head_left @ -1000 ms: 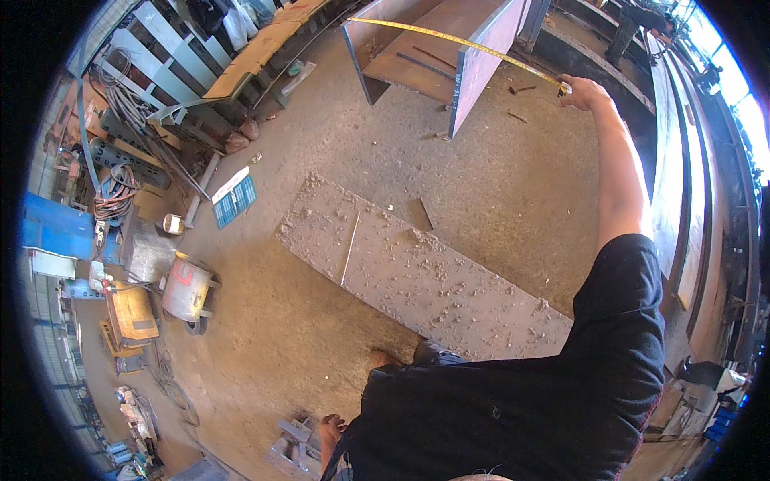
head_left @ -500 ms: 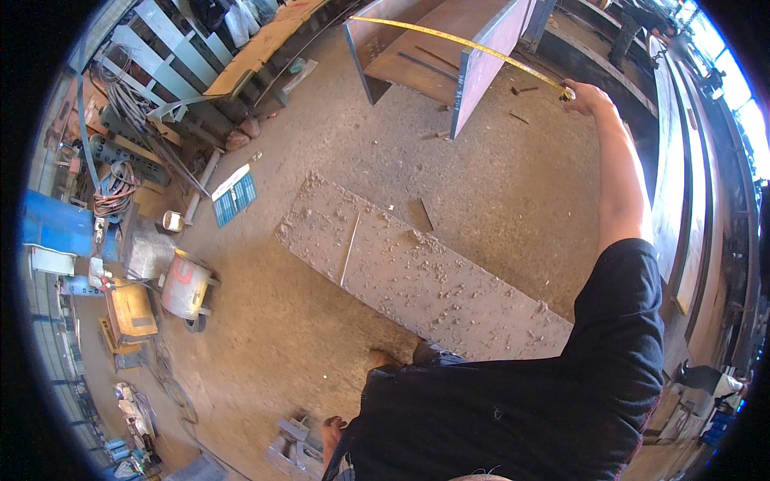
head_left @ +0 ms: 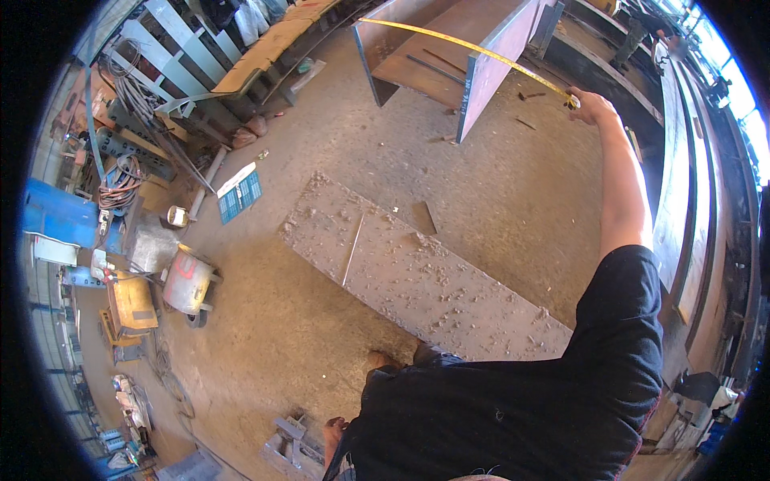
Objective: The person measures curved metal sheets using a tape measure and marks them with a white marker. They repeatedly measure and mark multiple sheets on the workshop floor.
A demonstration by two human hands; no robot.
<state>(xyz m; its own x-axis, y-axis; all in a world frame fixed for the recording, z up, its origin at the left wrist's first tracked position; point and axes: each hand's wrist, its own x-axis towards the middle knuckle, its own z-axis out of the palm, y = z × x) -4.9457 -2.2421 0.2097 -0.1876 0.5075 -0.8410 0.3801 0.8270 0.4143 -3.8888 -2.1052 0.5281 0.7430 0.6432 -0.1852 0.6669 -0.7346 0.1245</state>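
Note:
My right hand (head_left: 592, 106), arm stretched out to the upper right, is closed around the end of a yellow tape measure (head_left: 473, 50). Its blade runs in a slight arc across the top edges of a steel beam (head_left: 505, 68) with two upright side plates. The far end of the blade meets the left plate (head_left: 367, 56). Low in the picture, my left hand (head_left: 334, 433) hangs beside my body with curled fingers. Whether anything is in it is hidden. A grey metal piece (head_left: 293, 441) lies on the floor close to that hand.
A flat steel plate (head_left: 417, 280) strewn with debris lies before my feet. To the left are a yellow-grey wheeled drum (head_left: 188, 280), a yellow box (head_left: 132, 305), cables (head_left: 120, 184) and a blue sheet (head_left: 239, 196). Long steel lengths (head_left: 678, 184) line the right; another person (head_left: 634, 36) stands beyond.
The view has shifted slightly, so the beam and tape appear a little further right and lower. My right hand keeps its hold on the tape measure, and the left hand stays low.

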